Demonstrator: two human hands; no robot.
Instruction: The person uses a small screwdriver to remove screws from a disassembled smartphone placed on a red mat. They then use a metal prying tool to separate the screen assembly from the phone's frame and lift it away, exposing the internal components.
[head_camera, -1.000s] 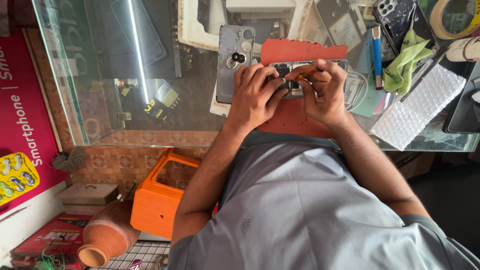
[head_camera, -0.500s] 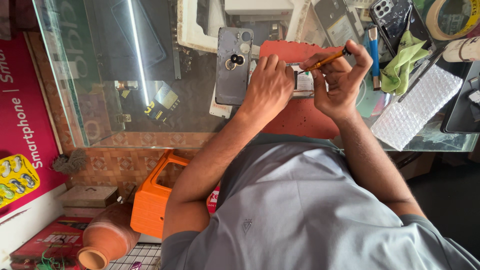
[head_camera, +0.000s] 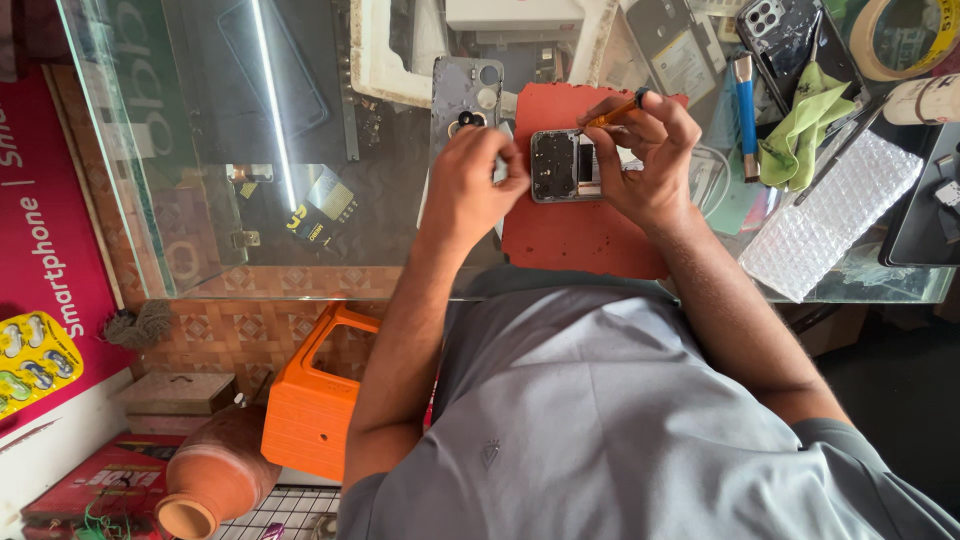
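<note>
- On the red mat (head_camera: 570, 235), near the middle of the glass table (head_camera: 300, 240), I see the opened phone (head_camera: 560, 165) lying flat, its long axis running left to right across my view.
- My right hand (head_camera: 645, 165) sits just beside the phone's right end, grip closed on an orange screwdriver (head_camera: 612, 115) whose tip slants down toward the phone's upper edge.
- My left hand (head_camera: 475, 180) is at the phone's left end, fingers curled tight; I cannot tell whether they pinch anything.
- Both hands flank it; the right is the one bearing the tool.
</note>
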